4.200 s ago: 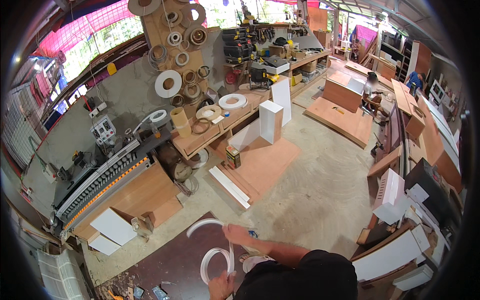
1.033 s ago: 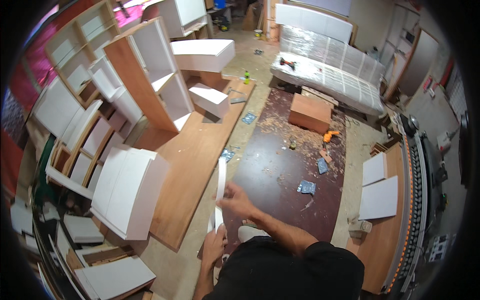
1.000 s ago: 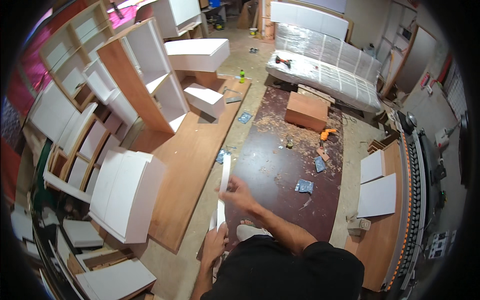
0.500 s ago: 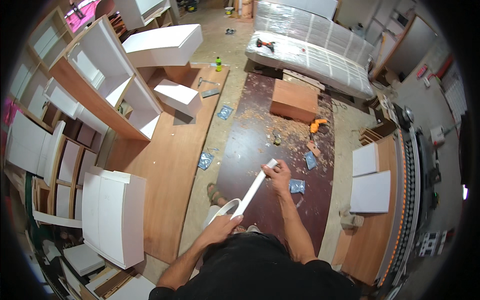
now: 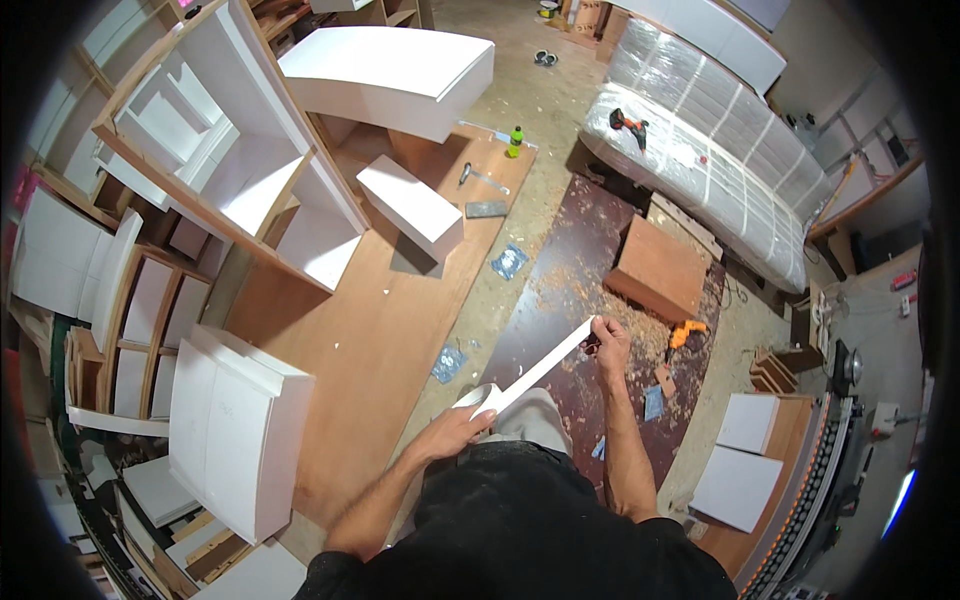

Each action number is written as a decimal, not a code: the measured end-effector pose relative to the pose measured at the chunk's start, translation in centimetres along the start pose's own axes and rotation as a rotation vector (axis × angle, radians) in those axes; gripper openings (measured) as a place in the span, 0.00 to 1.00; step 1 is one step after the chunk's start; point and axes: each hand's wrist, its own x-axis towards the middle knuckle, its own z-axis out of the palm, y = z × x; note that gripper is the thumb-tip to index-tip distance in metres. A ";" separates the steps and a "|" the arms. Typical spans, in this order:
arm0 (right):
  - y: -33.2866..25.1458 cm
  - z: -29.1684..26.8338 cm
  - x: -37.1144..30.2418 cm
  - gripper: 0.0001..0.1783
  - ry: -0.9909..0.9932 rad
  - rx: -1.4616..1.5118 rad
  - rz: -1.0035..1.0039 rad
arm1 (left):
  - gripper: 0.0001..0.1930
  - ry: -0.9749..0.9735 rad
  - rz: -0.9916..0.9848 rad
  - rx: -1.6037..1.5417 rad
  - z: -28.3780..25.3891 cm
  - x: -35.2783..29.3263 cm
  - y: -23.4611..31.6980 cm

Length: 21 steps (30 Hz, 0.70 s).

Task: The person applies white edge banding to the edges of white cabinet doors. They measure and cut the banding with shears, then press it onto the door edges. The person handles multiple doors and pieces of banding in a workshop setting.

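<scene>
A white strip of edge banding [image 5: 545, 358] runs straight and taut between my two hands, in front of my body. My right hand [image 5: 608, 350] pinches its far end between thumb and fingers. Lower down on the left, my left hand [image 5: 455, 432] grips the strip, and a curved loop of it shows beside that hand. Beyond my right hand, on a dark red board strewn with wood shavings, stand a brown wooden box [image 5: 660, 268] and an orange power tool [image 5: 685, 338].
A wooden panel [image 5: 370, 330] on the left bears a white box [image 5: 410, 205], a hammer [image 5: 466, 174] and a green bottle [image 5: 515, 142]. White cabinets [image 5: 240, 430] crowd the left side. A plastic-wrapped sofa [image 5: 710, 150] with a drill [image 5: 630, 127] stands at the far right.
My view has turned left and my body has moved toward the wooden panel. Both hands still hold the strip taut; its loop beside my left hand shows less now.
</scene>
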 end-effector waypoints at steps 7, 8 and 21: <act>2.4 10.1 16.3 0.20 -0.376 -0.149 0.301 | 0.28 0.228 -0.157 -0.099 -8.7 8.1 -0.8; 3.4 11.0 19.1 0.20 -0.483 -0.318 0.290 | 0.27 0.300 -0.198 -0.178 -9.1 9.3 -1.9; 32.6 29.5 77.5 0.14 -0.769 -1.608 -0.063 | 0.19 0.563 -1.106 0.274 -5.8 22.1 -15.0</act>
